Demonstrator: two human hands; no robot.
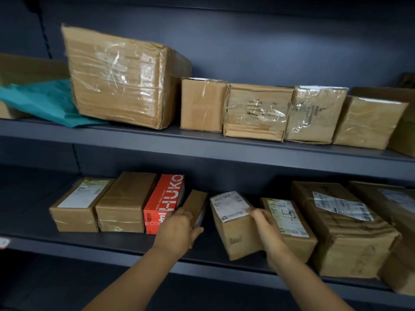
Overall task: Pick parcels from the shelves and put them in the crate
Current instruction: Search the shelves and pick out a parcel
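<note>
Both hands are working at the lower shelf (pixel 112 245), which is running across the frame from 9 o'clock to 4 o'clock. The left hand (pixel 179 230) is gripping the near end of a slim brown parcel (pixel 196 204): its fingers (pixel 183 213) are curling over the parcel's top left edge while the thumb is sticking out underneath at 3 o'clock of the palm, so the parcel is lying at 1 o'clock from the knuckles, tilted and leaning against the red box (pixel 165 203) at its 9 o'clock. The right hand (pixel 268 230) is holding a labelled parcel (pixel 235 234), which is sitting askew with its near corner hanging past the shelf lip. Its fingertips (pixel 256 213) are pressing the parcel's upper right edge, just touching the corner of the white label (pixel 230 205); the parcel's body is lying at 8 o'clock from those fingers, and the thumb is hidden, so how far round the grip goes cannot be told. Another labelled box (pixel 292 221) is sitting just beside this hand at 3 o'clock. On the upper shelf (pixel 134 140), a large taped carton (pixel 121 77) is leaning at 11 o'clock, with a teal bag (pixel 45 102) at its 8 o'clock.
</note>
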